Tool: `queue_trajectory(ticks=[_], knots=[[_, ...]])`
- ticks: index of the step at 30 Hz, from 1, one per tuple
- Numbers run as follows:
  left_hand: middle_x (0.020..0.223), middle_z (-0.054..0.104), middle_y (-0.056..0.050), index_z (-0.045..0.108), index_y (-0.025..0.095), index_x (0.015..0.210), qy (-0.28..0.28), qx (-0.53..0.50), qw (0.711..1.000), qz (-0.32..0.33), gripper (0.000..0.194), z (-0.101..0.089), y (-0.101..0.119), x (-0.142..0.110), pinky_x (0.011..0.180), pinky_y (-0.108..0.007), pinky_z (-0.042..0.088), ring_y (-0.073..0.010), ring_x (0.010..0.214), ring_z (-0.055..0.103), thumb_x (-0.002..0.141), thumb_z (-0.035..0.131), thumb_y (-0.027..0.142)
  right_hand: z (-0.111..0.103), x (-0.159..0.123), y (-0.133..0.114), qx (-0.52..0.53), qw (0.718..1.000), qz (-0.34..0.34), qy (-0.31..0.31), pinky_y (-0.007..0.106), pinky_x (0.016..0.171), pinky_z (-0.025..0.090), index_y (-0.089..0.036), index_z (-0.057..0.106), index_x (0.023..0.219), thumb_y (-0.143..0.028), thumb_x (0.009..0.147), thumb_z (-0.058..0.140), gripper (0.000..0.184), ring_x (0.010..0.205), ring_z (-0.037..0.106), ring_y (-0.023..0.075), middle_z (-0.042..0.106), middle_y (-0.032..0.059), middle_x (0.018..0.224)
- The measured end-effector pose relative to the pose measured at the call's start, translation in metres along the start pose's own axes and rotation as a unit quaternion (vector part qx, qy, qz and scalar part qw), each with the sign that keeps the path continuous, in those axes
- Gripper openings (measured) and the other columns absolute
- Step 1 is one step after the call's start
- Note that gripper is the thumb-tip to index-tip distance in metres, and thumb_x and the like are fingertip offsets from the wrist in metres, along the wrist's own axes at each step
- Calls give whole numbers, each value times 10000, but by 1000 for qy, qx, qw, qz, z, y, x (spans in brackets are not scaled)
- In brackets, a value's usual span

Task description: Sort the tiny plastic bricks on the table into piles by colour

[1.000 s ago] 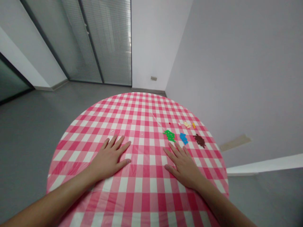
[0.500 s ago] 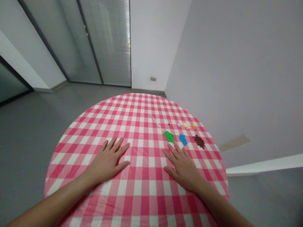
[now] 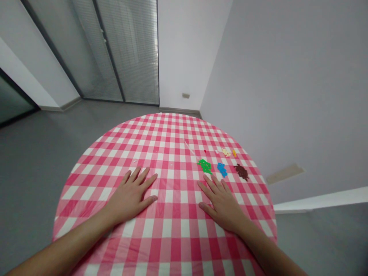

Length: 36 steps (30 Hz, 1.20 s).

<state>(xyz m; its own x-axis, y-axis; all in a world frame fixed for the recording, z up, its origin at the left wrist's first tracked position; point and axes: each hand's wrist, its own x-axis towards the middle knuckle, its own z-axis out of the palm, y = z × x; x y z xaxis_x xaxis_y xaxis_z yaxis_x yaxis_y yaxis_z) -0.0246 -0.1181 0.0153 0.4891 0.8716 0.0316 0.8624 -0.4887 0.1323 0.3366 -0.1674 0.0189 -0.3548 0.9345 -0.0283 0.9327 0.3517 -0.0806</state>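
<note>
Red-and-white checked cloth (image 3: pixel 172 228) covers a round table. Left hand (image 3: pixel 130 198) lies palm down on it, fingers spread apart, a small pale sliver (image 3: pixel 134 161) just beyond the fingertips. Right hand (image 3: pixel 222 206) likewise lies palm down, fingers apart and thumb pointing inward. Just ahead of its fingertips sits a loose cluster of small green pieces (image 3: pixel 205 166), with a smaller group of blue pieces (image 3: pixel 222 169) to its right; whether a fingertip touches either cannot be told. Brown pieces (image 3: pixel 241 172) form a heap farther right. Behind these, cream pieces (image 3: pixel 226 152) lie near a few yellow pieces (image 3: pixel 234 153), and a single red piece (image 3: pixel 205 151) lies beyond the green cluster.
</note>
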Motion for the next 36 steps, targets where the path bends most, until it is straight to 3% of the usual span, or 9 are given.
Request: queue_trajectory(ticks=[15,36], knots=[[1660,293,-98,402,342,1560,-7,-2,1000,2,710,-1,1,1,1194,-657,207,-428,1533,200,957,394,718,-4,0,-2,0,1000,5,-16,661,1204,204,-302,400,1570,-644,994,395,670,1556,152,360,265,101,1671],[1656,298,-99,404,337,1559,5,-8,1000,10,713,0,0,1,1189,-669,216,-434,1530,204,954,427,714,6,-1,3,-13,1000,-9,22,661,1184,256,-310,419,1559,-607,989,446,643,1528,250,375,319,106,1654]])
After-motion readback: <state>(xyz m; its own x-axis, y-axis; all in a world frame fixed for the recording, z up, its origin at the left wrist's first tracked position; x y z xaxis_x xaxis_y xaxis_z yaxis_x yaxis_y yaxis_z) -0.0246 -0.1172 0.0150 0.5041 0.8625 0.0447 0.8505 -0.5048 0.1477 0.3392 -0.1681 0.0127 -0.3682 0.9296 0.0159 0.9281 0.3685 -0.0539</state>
